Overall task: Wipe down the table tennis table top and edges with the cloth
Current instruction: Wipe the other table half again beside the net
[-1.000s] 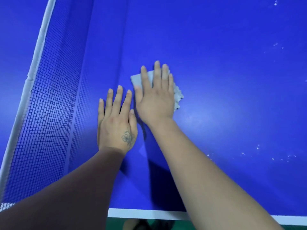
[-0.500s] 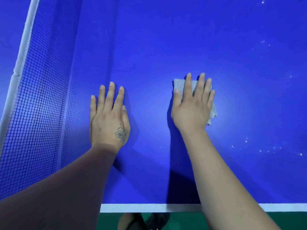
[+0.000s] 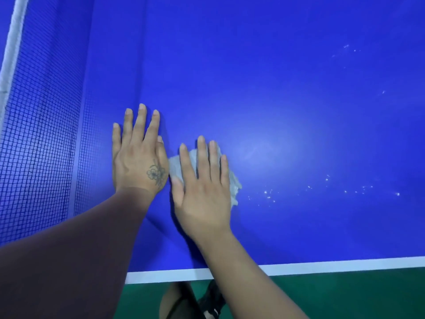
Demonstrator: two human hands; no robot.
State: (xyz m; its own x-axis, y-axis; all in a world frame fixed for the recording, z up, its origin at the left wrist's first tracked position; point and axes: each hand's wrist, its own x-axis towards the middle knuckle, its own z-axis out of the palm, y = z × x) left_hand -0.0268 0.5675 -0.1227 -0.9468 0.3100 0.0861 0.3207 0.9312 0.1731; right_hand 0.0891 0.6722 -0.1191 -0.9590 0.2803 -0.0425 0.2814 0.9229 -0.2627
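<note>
Since half a second before, the cloth (image 3: 232, 183) had been slid leftward across the table (image 3: 276, 100) under the right hand (image 3: 203, 192), until the gap to the left hand (image 3: 138, 157) was closed. The pale, crumpled cloth was pressed flat on the blue top, mostly covered by the right hand, whose fingers were held straight and slightly spread; its edges could be seen at the thumb side and beyond the little finger. Nothing was gripped by the left hand: it was laid flat on the table just beside the cloth, fingers straight, a flower tattoo shown on its back and a dark sleeve (image 3: 69, 261) reaching the wrist. The net (image 3: 39, 146) was stood close on the left. White specks (image 3: 269, 196) were scattered on the top to the right of the cloth. A white edge line (image 3: 322, 264) was seen near the body, with green floor (image 3: 345, 295) and a shoe (image 3: 212, 300) beyond.
</note>
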